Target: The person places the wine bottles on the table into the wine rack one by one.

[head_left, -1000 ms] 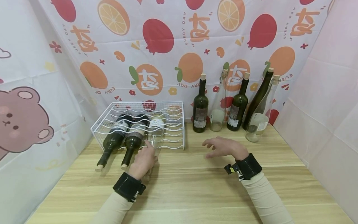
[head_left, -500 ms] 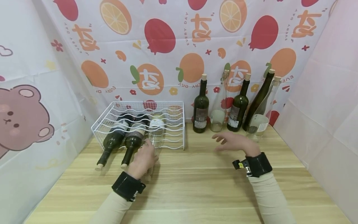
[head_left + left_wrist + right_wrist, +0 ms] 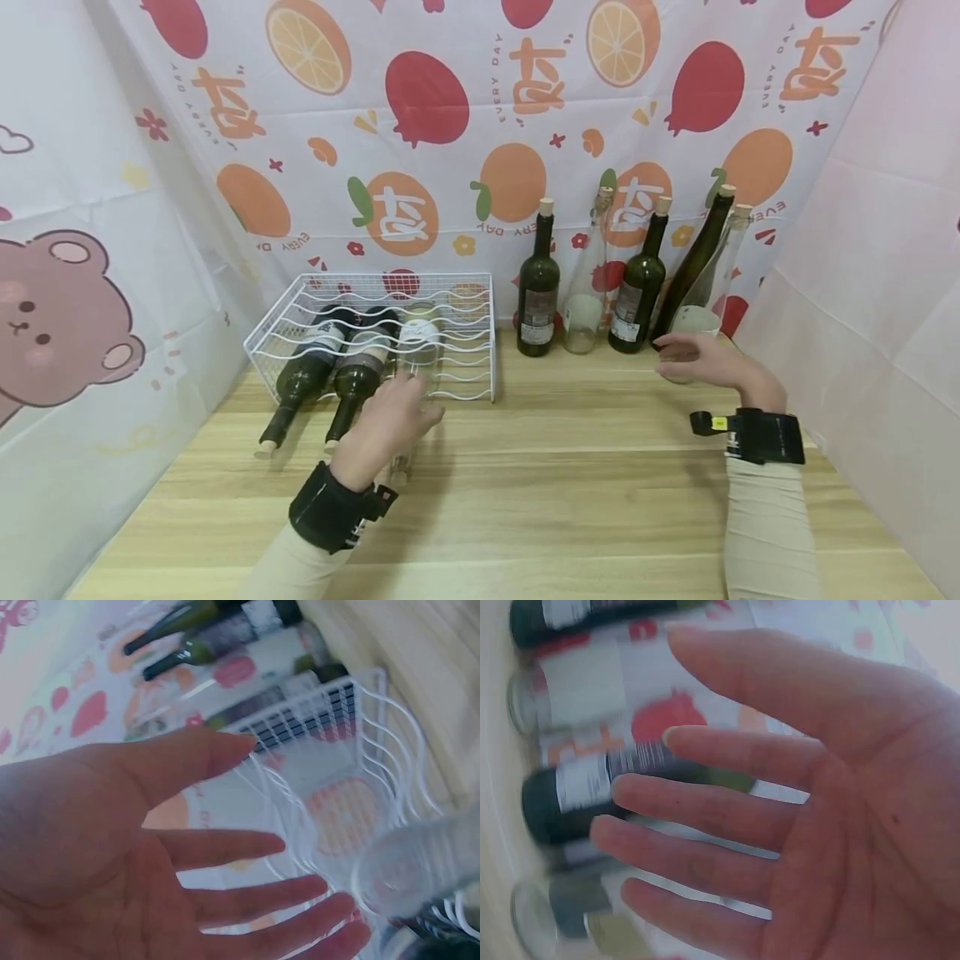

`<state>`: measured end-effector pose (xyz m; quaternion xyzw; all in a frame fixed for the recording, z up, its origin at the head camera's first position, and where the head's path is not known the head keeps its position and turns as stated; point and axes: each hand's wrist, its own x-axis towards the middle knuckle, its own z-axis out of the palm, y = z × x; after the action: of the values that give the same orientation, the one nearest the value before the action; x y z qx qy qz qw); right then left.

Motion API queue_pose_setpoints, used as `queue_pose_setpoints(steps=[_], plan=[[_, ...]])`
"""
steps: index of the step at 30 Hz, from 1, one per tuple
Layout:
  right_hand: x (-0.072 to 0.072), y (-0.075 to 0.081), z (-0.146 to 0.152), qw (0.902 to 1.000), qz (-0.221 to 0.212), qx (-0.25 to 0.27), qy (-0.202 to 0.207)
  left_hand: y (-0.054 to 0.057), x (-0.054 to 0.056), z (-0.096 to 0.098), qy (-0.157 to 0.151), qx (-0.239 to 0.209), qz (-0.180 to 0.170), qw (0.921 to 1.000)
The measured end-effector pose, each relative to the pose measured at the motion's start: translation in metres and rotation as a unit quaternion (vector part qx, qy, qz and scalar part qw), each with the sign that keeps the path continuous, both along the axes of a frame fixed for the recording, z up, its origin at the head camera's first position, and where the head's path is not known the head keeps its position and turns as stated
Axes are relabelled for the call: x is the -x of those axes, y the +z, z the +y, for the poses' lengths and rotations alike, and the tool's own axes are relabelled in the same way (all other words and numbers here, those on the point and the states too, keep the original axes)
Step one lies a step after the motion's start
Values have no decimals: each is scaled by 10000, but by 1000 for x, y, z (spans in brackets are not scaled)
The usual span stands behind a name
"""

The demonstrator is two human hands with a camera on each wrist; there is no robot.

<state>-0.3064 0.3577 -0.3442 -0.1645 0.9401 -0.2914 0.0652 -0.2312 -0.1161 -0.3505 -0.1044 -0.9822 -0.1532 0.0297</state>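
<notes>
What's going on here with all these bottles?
A person's left hand, open, is over a clear bottle lying in the white rack beside two dark bottles. Their right hand, also open, is in front of another clear bottle, the rightmost of five standing on the table. Neither hand grips anything right now.

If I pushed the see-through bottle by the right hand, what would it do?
The see-through bottle would probably tip if pushed up high, because it's tall and stands on its narrow base. Once down, its round body might roll. It looks like glass, so it could break if it fell.
</notes>
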Motion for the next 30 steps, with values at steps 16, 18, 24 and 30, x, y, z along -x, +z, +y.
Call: queue_pose_setpoints(steps=[16, 18, 24, 30], plan=[[5, -27, 62, 9909, -111, -198, -1328, 24, 7, 18, -2318, -18, -607, 9709], [9, -33, 66, 9891, -219, -163, -1446, 24, 9, 21, -2452, -163, -681, 9669], [24, -56, 70, 9854, -377, 293, -1632, 19, 14, 25, -2796, -438, -675, 9568], [35, -75, 66, 9712, -384, 1607, -1718, 13, 16, 30, -2895, -455, -535, 9546]])
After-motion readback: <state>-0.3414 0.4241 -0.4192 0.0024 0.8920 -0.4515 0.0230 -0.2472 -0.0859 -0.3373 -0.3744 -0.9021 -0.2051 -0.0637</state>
